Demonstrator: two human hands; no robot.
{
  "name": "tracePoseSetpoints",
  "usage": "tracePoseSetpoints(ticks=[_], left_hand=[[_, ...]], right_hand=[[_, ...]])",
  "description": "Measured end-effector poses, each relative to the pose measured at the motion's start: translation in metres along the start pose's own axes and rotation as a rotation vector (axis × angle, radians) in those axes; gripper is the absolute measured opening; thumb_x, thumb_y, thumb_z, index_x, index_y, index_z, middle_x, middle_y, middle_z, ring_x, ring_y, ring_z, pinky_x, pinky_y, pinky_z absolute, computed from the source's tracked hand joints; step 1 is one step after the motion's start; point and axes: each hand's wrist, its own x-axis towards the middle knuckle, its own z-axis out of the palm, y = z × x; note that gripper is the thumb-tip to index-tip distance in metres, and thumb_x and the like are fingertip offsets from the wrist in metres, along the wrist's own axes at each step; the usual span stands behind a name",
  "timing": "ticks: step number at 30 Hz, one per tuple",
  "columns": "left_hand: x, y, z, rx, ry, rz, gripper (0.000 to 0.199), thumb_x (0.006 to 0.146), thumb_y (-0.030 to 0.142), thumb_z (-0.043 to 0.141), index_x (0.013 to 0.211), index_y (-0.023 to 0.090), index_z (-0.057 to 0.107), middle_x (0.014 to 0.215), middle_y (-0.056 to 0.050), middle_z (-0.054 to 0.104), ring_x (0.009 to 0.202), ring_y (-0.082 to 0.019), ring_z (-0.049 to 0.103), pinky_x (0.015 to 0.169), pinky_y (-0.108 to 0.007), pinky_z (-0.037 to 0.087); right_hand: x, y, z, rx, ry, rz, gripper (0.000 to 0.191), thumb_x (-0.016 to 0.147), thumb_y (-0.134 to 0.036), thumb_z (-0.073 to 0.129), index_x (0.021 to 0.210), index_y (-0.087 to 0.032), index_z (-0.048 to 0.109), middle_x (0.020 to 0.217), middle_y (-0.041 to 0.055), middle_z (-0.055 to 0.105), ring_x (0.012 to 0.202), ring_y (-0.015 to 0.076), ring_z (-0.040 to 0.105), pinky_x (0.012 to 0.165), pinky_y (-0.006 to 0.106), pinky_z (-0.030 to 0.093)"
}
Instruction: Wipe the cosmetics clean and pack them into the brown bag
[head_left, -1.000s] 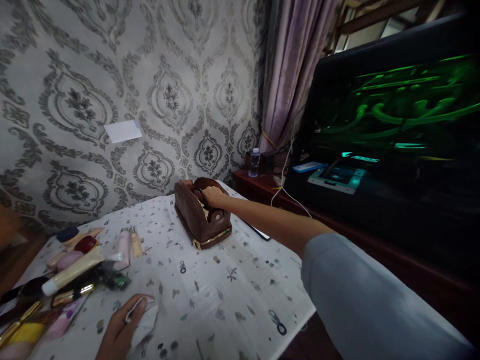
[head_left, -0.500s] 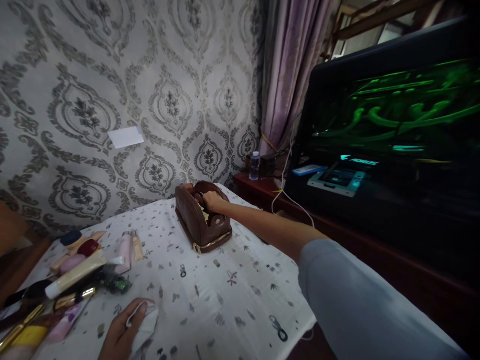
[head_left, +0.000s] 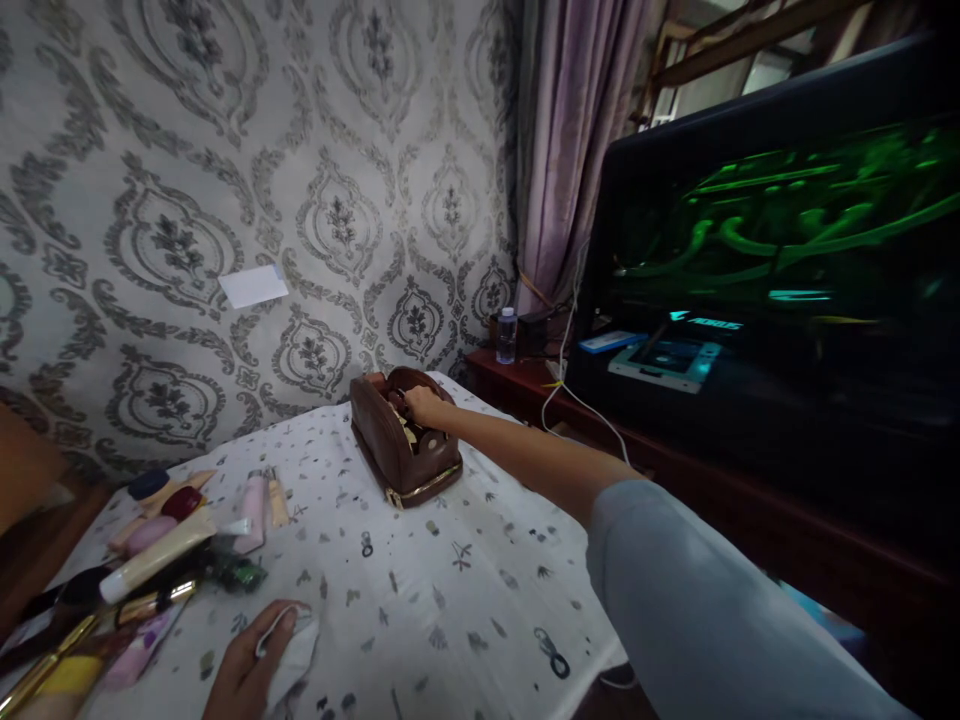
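Note:
A brown bag (head_left: 405,455) with a gold zipper stands open on the patterned white cloth (head_left: 450,600). My right hand (head_left: 426,405) reaches over its near right side into the opening, fingers curled; what they hold, if anything, is hidden inside. Some gold-coloured items show in the bag below the fingers. Low in the view, my left hand (head_left: 255,655) grips a crumpled white tissue (head_left: 296,650) between thumb and fingers, just above the cloth.
Cosmetics are heaped at the left, among them a cream tube (head_left: 157,555) and a pink tube (head_left: 253,510). Behind on the right, a clear bottle (head_left: 506,337) stands on a red-brown surface (head_left: 517,375) near a large dark glass-fronted case (head_left: 765,360) and a white cable.
The view has shifted slightly. My right hand is still at the bag's opening, and my left hand still has the tissue.

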Motion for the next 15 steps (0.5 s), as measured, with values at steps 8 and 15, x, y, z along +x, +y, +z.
tracePoseSetpoints(ticks=[8, 15], left_hand=[[-0.002, -0.010, 0.004, 0.028, 0.114, -0.033, 0.066, 0.069, 0.078, 0.057, 0.093, 0.020, 0.077, 0.110, -0.009, 0.075, 0.116, -0.033, 0.063, 0.099, -0.036, 0.052], [-0.005, -0.020, 0.004, 0.012, 0.147, -0.076, 0.071, 0.072, 0.078, 0.054, 0.104, 0.018, 0.076, 0.122, -0.010, 0.070, 0.125, -0.033, 0.057, 0.111, -0.042, 0.042]], right_hand=[[-0.011, -0.006, 0.015, 0.104, 0.064, -0.320, 0.033, 0.092, -0.019, 0.058, 0.125, -0.015, 0.060, 0.124, 0.0119, 0.066, 0.110, 0.0224, 0.065, 0.096, 0.037, 0.052], [-0.015, -0.001, 0.038, 0.169, 0.088, -0.490, 0.049, 0.083, -0.005, 0.057, 0.131, -0.010, 0.058, 0.128, 0.0163, 0.066, 0.118, 0.0231, 0.063, 0.104, 0.035, 0.047]])
